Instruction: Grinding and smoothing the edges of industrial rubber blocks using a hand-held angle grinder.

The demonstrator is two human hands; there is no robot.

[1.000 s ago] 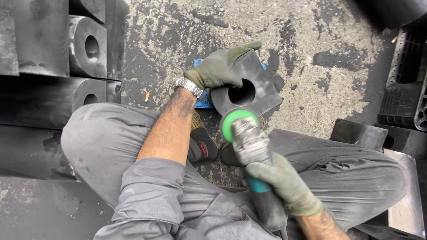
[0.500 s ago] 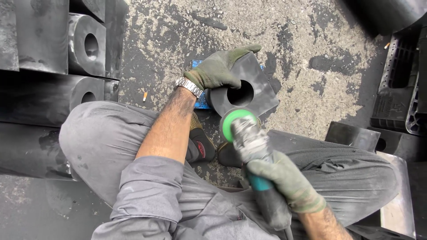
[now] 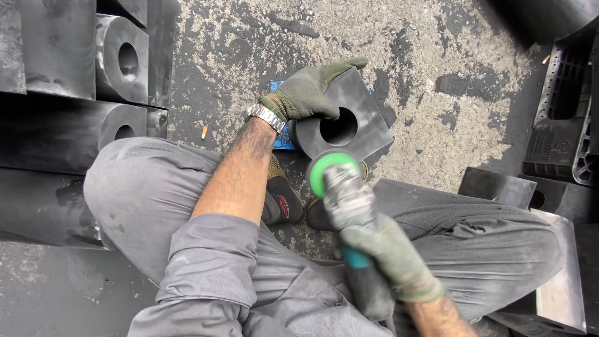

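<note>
I sit on the ground with a black rubber block [image 3: 365,122] between my feet; it has a round hole through its middle. My left hand [image 3: 309,90], in a green glove with a metal watch at the wrist, lies on the block's upper left face and steadies it. My right hand [image 3: 393,256], also gloved, grips the body of an angle grinder [image 3: 346,200]. The grinder's green disc guard [image 3: 324,168] sits against the block's near edge, just below the hole.
Stacked black rubber blocks with holes [image 3: 118,59] line the left side. A blue flat piece [image 3: 282,140] lies under the held block. More black blocks [image 3: 499,187] and a black plastic pallet [image 3: 568,125] stand at the right. My grey-trousered legs frame the spot.
Both hands keep their hold and the grinder stays at the block's near edge. The view has shifted slightly; nothing else has moved.
</note>
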